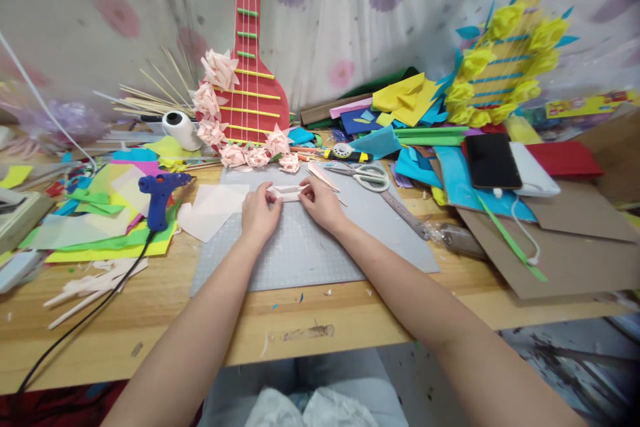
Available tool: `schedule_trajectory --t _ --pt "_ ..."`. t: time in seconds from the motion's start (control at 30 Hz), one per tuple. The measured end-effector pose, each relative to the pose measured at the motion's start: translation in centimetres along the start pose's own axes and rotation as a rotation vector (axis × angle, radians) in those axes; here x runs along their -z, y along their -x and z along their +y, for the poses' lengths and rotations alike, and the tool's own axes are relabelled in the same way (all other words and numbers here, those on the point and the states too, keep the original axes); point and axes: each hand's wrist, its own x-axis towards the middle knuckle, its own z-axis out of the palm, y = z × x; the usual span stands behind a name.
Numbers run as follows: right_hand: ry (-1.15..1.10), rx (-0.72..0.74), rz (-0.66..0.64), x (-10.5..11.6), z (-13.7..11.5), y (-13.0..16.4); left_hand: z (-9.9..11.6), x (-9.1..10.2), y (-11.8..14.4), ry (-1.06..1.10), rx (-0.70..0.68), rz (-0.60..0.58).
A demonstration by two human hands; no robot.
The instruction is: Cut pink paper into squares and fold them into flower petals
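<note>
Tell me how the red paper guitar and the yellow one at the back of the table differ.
The red guitar stands nearly upright in the middle, while the yellow guitar leans to the right. The red guitar is trimmed with pale pink paper flowers; the yellow guitar carries yellow flowers with blue leaf shapes. The red guitar's rounded body shows in full, but clutter hides the yellow guitar's lower part. Both are craft models propped against the wall.

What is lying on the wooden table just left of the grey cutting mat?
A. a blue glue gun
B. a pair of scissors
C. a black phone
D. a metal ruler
A: the blue glue gun lies left of the grey cutting mat, on coloured paper sheets, its black cord trailing off.
</note>
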Motion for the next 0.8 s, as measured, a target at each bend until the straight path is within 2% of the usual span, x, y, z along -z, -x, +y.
schedule_trajectory --t 0.17,0.27,0.8 --pt "-0.134 -0.104 -0.013 0.00 0.18 0.10 -0.26 0.04 -0.05 0.013 0.021 -0.033" --pt "-0.166 -0.109 -0.043 0.21 0.17 0.36 -0.38 0.09 -0.01 0.011 0.032 -0.054" --pt "-0.034 -0.125 -0.053 0.24 -0.09 0.33 -0.20 0.15 0.18 0.004 0.044 -0.042"
